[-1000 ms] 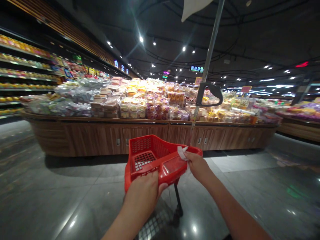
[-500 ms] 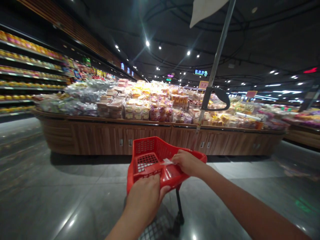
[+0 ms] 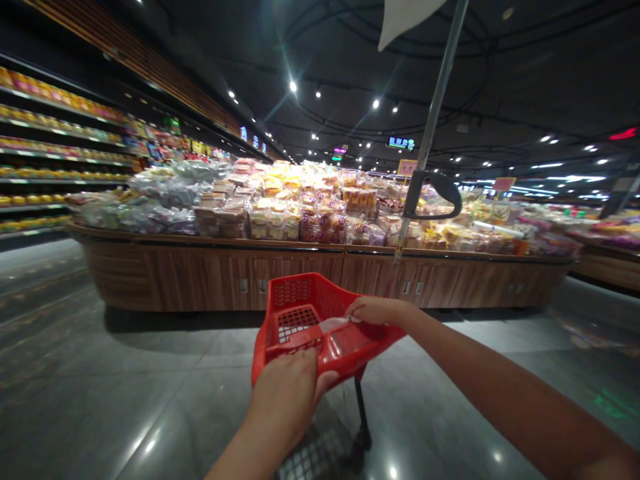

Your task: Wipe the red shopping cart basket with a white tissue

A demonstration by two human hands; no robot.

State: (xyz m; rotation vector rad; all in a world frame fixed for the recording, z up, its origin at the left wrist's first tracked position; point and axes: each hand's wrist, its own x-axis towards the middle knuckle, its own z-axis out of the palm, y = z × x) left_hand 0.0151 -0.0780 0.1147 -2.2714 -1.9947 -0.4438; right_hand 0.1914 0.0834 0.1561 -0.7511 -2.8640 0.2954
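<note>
A red plastic shopping cart [image 3: 345, 293] with a grid bottom stands before me on black legs. My left hand [image 3: 287, 387] is closed over its near edge, thumb on the right. Over the cart's right side, my right hand [image 3: 373, 311] pinches the end of a thin whitish, see-through piece [image 3: 334, 325]. That piece lies low against the red plastic; its kind cannot be made out. The fingertips of the right hand are partly hidden.
Ahead runs a long wooden display counter [image 3: 200, 277] heaped with bagged snacks [image 3: 320, 207]. A metal pole [image 3: 433, 127] with a grey looped handle [image 3: 433, 195] rises right of centre. Stocked shelves [image 3: 55, 150] line the left. Grey shiny floor [image 3: 165, 373] surrounds the cart.
My right hand has flattened and shifted slightly up and right; the whitish piece under its fingers now lies flatter along the cart. My left hand keeps its hold.
</note>
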